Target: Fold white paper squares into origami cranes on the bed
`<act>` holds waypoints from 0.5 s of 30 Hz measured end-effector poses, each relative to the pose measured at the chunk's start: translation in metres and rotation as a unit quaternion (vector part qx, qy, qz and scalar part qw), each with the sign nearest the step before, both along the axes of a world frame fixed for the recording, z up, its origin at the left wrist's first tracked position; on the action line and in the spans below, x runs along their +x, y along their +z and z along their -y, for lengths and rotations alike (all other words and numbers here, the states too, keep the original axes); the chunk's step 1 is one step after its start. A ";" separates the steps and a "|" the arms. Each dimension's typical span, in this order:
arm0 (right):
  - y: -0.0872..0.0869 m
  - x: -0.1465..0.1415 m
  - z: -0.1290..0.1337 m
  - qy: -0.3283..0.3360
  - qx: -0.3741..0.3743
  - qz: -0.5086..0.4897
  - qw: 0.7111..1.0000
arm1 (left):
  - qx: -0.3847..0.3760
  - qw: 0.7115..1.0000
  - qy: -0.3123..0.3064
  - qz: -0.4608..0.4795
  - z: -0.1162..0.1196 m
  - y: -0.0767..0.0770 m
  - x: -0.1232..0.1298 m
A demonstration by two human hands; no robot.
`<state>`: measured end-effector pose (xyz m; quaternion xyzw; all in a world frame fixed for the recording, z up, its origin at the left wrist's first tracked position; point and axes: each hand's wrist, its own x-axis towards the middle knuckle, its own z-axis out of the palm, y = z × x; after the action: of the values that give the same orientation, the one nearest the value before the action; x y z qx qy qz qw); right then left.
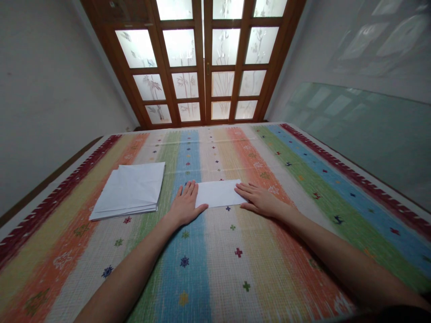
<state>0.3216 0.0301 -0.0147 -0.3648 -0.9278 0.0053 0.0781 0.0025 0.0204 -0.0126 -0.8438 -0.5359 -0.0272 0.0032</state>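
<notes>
Folded white paper strip (218, 194) lies flat on striped tablecloth (220, 251), just above view centre-bottom, long side running 9 to 3 o'clock. Left hand (185, 204): palm down at strip's 9 o'clock end, fingers slightly spread toward 12, thumb toward 3, touching paper. Right hand (259, 199): at 3 o'clock end, fingers pointing to 9, fingertips on paper. Hands apart, strip between them; neither grasping. Stack of white paper sheets (129, 188): 10 o'clock of left hand, edges uneven, not touching it. Wood-framed glass doors (205, 67): 12 o'clock, beyond cloth.
</notes>
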 end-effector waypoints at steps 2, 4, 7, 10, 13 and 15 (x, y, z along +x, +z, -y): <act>0.001 0.001 0.004 0.013 0.040 -0.011 0.999 | 0.012 1.000 0.002 0.007 0.001 0.001 0.000; 0.003 -0.001 0.008 0.031 0.075 -0.008 0.997 | 0.029 0.999 0.000 0.014 0.003 0.003 0.000; 0.005 -0.007 0.015 0.063 0.116 0.025 0.991 | 0.062 0.998 -0.019 0.025 0.006 0.009 0.000; 0.007 -0.015 0.019 0.074 0.134 0.047 0.987 | 0.095 0.993 -0.050 0.043 0.009 0.014 0.001; 0.009 -0.022 0.021 0.080 0.130 0.053 0.987 | 0.114 0.988 -0.081 0.061 0.009 0.015 0.002; 0.011 -0.026 0.021 0.084 0.124 0.052 0.987 | 0.120 0.985 -0.105 0.066 0.008 0.015 0.002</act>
<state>0.2958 0.0093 -0.0038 -0.2731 -0.9513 -0.1222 0.0737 0.0043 0.0123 0.0019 -0.8850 -0.4366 -0.1474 0.0661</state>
